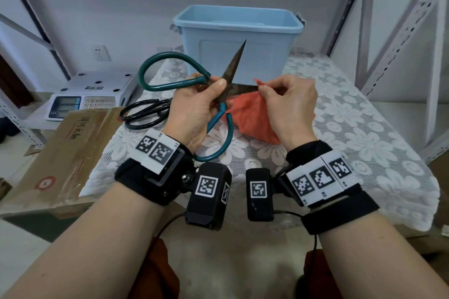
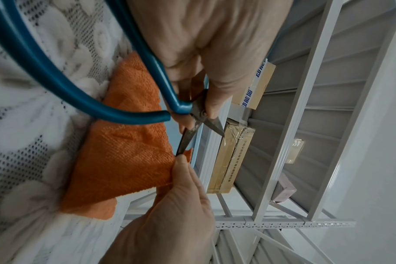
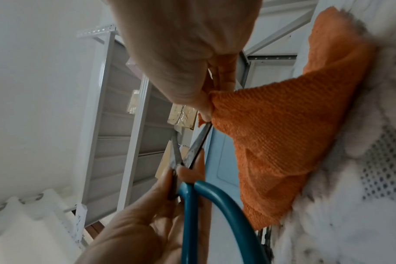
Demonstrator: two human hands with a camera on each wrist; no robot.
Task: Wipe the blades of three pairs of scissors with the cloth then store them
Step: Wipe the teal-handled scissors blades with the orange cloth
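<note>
My left hand (image 1: 201, 102) grips the teal-handled scissors (image 1: 170, 82) at the pivot, above the lace-covered table, thumb on the joint. The dark blades stand spread: one points up toward the bin, the other runs right. My right hand (image 1: 286, 102) pinches the orange cloth (image 1: 250, 116) around the outer part of that right-pointing blade (image 1: 243, 88). In the left wrist view the same blade (image 2: 185, 141) enters the cloth (image 2: 124, 160) at my right fingertips. The right wrist view shows the cloth (image 3: 278, 139) hanging down to the table. Black scissors (image 1: 145, 111) lie on the table's left.
A light blue plastic bin (image 1: 240, 39) stands open at the back of the table (image 1: 364, 128). A cardboard box (image 1: 60, 153) leans at the left, with a white scale (image 1: 92, 94) behind it. Metal shelving frames (image 1: 401, 31) rise on the right.
</note>
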